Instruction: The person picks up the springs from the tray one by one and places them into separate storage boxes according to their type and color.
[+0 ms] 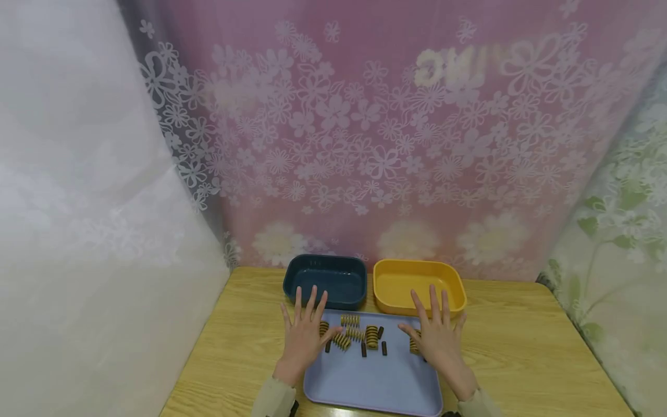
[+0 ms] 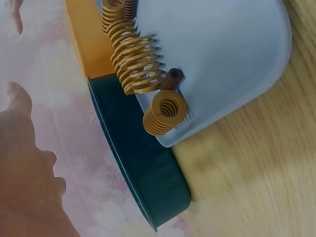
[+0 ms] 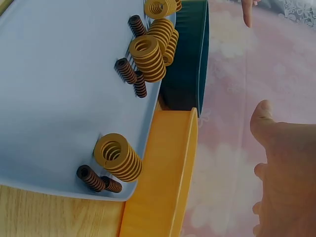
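Note:
My left hand (image 1: 302, 340) hovers with spread, straight fingers over the left side of a pale blue tray (image 1: 372, 382). Over the tray's right side my right hand (image 1: 439, 341) is spread the same way; neither hand holds anything. Several large yellow coil springs lie toward the tray's far side, among them an upright one (image 1: 372, 336) and a lying one (image 1: 350, 320). Small dark brown springs (image 1: 363, 350) are scattered between them. In the right wrist view, a yellow spring (image 3: 118, 157) sits at a tray corner beside a small brown spring (image 3: 90, 178). The left wrist view has another yellow spring (image 2: 165, 112) at the opposite corner.
A dark teal bin (image 1: 325, 303) stands behind the tray on the left, and a yellow bin (image 1: 383, 304) on the right. All rest on a wooden table (image 1: 521, 347). Flowered curtains (image 1: 354, 145) enclose the table at the back and sides.

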